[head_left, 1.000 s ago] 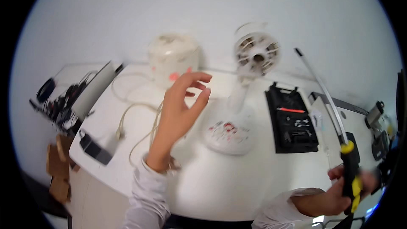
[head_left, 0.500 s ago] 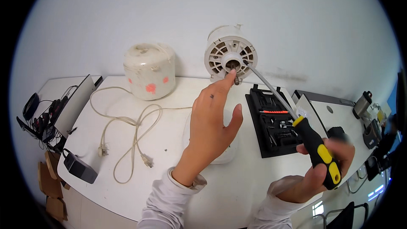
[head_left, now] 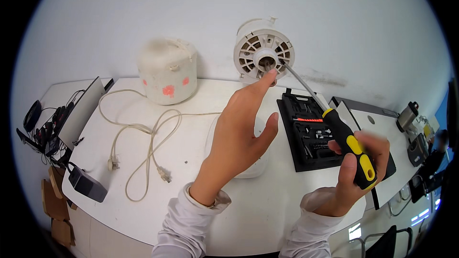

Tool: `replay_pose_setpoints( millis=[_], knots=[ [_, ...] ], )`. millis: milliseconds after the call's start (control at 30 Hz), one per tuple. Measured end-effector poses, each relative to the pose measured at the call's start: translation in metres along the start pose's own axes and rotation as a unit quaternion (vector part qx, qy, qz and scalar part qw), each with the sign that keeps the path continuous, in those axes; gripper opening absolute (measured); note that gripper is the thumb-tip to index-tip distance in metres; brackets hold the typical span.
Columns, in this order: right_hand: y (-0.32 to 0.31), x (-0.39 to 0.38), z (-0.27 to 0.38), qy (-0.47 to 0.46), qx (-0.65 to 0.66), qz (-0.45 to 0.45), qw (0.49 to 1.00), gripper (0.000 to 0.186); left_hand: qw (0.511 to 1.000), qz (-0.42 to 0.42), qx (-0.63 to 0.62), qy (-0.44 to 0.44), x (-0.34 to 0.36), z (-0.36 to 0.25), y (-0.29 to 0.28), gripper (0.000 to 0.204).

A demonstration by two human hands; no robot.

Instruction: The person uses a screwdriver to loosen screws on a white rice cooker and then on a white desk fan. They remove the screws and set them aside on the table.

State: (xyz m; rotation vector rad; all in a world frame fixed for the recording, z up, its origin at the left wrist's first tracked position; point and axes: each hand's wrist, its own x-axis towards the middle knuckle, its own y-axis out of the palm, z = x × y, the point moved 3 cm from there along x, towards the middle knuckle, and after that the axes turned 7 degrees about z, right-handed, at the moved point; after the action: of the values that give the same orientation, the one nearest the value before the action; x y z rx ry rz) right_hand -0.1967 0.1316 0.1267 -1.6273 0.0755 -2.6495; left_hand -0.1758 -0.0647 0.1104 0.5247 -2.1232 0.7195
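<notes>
A white round motor housing (head_left: 248,67) with a slotted front face and a central hub stands at the far edge of the table, against the wall. My left hand (head_left: 240,126) reaches up to it, index finger stretched to the metal shaft at the hub's lower edge and thumb held apart. My right hand (head_left: 368,157) grips the black and yellow handle of a screwdriver (head_left: 345,136). Its long shank slants up to the left, and the tip meets the slotted face just right of the hub. A white rounded base (head_left: 249,173) lies partly hidden behind my left hand.
Left on the table (head_left: 138,215) stands a cream rice cooker (head_left: 167,74) with red patches. Cream power cords (head_left: 152,138) loop before it, near a dark grey power adapter (head_left: 87,185). An open black tool case (head_left: 311,134) lies to the right. A steel flask (head_left: 407,116) stands farther right.
My view has shifted slightly, so the housing sits higher. My right hand and the screwdriver handle have moved up and left; the tip stays at the slotted face. My left index finger remains at the shaft.
</notes>
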Motion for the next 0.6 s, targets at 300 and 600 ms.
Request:
replay_pose_setpoints(
  millis=[300,600],
  knots=[
    [-0.002,-0.002,0.009,-0.055,-0.118,0.070,0.989,0.047,0.998,-0.003,0.048,0.038,0.002,0.000,-0.003,0.054],
    [0.002,0.000,0.017,-0.044,-0.171,0.134,0.975,0.049,0.996,-0.001,0.062,0.058,0.004,-0.004,0.000,0.053]
  ],
)
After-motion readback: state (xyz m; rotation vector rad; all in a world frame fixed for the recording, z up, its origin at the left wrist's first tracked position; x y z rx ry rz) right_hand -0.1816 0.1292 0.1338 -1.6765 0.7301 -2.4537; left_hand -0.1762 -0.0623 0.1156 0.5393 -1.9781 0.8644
